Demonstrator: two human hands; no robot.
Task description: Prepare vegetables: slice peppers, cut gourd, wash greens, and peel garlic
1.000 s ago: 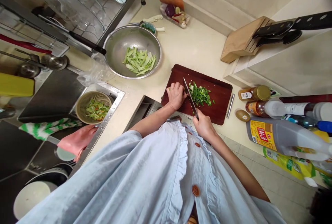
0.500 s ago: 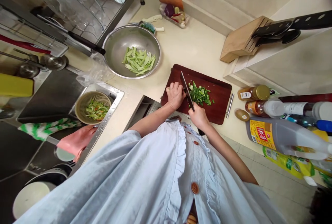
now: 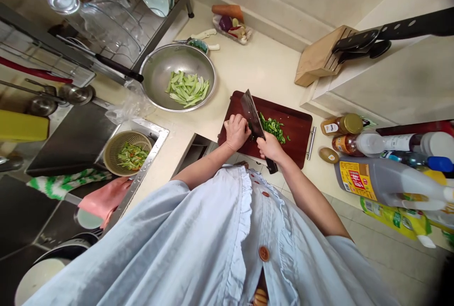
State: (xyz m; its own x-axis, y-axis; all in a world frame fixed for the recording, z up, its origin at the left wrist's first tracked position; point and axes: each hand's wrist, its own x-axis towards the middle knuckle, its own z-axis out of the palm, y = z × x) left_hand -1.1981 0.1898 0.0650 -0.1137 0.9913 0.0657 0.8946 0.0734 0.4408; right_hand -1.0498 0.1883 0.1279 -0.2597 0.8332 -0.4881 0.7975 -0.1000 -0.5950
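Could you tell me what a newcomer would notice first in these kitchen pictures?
The cleaver stands out first, held upright in the right hand at the centre, over a dark wooden cutting board with chopped greens. Up and left, a steel bowl holds pale green strips.

- bright, even indoor light over the cream countertop (image 3: 262, 65); shadows stay soft;
- a faint shadow along the cutting board (image 3: 298, 128);
- glare on the steel bowl (image 3: 156, 74) and the cleaver blade (image 3: 252, 114);
- wide-angle bowing towards the edges, the dish rack (image 3: 46, 41) leaning hard;
- corners darkening, lower right nearly black;
- focus about equally sharp throughout
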